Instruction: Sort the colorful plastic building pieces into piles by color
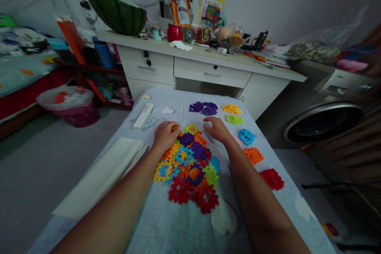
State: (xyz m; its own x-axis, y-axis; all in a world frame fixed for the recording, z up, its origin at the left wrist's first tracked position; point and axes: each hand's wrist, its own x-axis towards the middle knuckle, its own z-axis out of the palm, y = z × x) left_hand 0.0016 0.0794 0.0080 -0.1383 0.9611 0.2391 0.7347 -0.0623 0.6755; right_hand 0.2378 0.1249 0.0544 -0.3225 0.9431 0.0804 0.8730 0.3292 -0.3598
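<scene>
A heap of coloured plastic interlocking tiles point(190, 164) lies in the middle of a table covered with a grey-blue cloth point(178, 230). My left hand point(165, 135) rests on the far left edge of the heap, fingers curled over an orange-yellow tile. My right hand point(218, 129) lies at the heap's far right edge, fingers bent down onto the cloth and tiles. Sorted small stacks sit around: purple point(204, 108), yellow point(231, 109), green point(233, 119), blue point(246, 136), orange point(253, 155), red point(272, 179).
A white remote control point(143, 116) and a folded cream cloth point(101, 174) lie on the table's left side. Behind stands a white desk point(208, 71) crowded with a watermelon half point(119, 14), cups and bags. A washing machine point(324, 123) is right, a pink bin point(69, 105) left.
</scene>
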